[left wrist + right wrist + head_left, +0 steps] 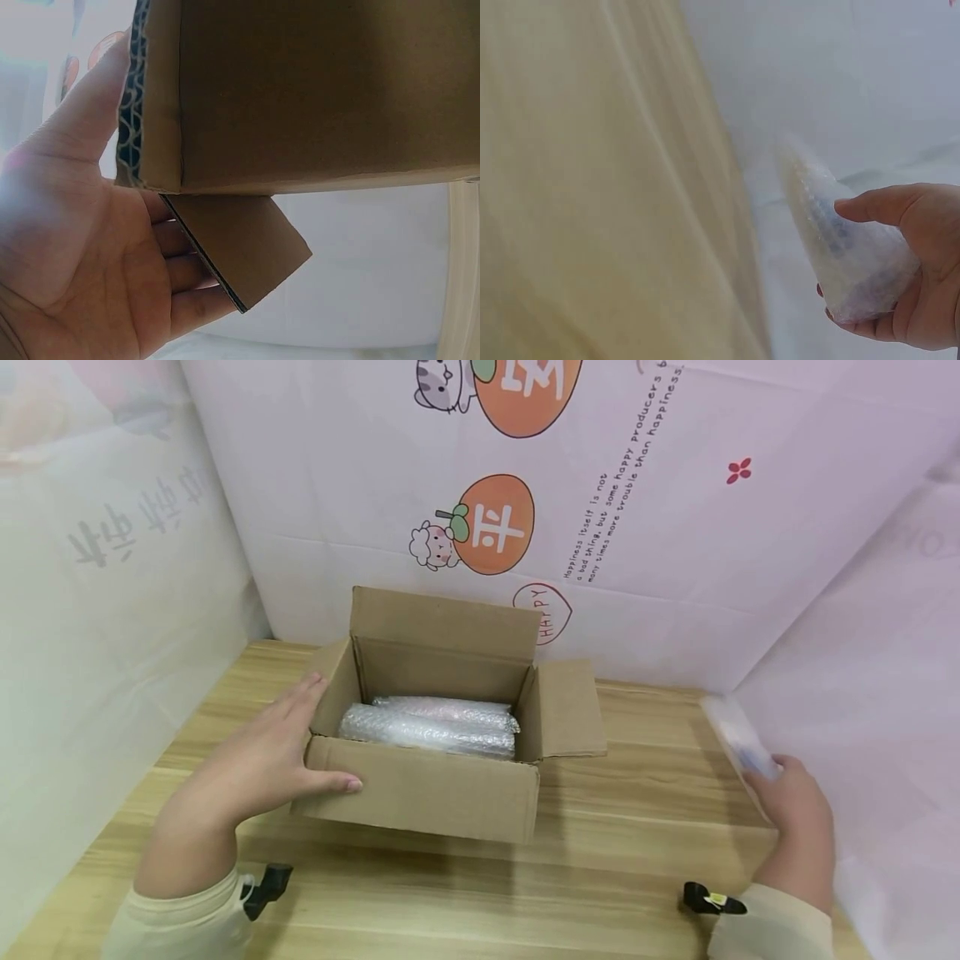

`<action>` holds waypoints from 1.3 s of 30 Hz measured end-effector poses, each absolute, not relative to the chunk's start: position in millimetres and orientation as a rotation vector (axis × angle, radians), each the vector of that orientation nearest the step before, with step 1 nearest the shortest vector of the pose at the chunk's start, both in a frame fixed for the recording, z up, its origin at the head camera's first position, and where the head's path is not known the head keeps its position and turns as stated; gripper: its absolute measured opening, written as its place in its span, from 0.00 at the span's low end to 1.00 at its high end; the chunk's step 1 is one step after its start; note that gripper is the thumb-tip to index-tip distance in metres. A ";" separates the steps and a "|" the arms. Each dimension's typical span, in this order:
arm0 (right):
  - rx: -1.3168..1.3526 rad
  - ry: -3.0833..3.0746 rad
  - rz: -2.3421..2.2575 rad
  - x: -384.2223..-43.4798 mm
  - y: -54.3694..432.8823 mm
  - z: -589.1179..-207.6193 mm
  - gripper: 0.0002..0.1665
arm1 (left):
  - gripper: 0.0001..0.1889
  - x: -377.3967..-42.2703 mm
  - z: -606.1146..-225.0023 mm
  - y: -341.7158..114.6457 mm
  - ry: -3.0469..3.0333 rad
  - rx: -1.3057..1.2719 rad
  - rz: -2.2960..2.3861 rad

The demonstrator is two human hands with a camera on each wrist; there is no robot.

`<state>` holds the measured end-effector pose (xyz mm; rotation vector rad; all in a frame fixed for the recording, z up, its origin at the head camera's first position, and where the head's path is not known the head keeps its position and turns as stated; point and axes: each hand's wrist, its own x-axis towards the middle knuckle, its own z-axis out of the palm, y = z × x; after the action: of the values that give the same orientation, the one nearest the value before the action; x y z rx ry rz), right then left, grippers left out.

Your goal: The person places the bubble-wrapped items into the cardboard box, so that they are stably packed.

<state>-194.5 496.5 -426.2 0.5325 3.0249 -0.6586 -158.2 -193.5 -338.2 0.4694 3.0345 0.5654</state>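
Observation:
An open cardboard box [420,789] stands on the wooden table with its flaps folded outward. Inside lie bubble-wrapped bundles [427,731], side by side. My left hand [258,760] rests around the box's near left corner, thumb along the front flap and fairly straight fingers along the left side. In the left wrist view, those fingers pass partly behind a small flap [240,244]. Off to the right, my right hand [798,802] grips a flat bubble-wrapped package [847,255], thumb on one face and fingers behind. Its wrapped contents show only as bluish patches.
White printed sheets [637,527] rise behind the table and on both sides. The wooden tabletop [645,810] extends between the box and the right sheet. A right flap [572,710] sticks out from the box. Black wrist mounts [267,891] sit at both sleeves.

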 end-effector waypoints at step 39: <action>0.038 3.206 -1.029 -174.7 361.5 -332.6 0.45 | 0.72 -160.6 -340.0 -193.5 3.034 0.466 0.569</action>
<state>-174.7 361.5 -332.6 0.0384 3.2056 -1.0290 -160.6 -193.5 -340.0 0.4657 3.0343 0.5685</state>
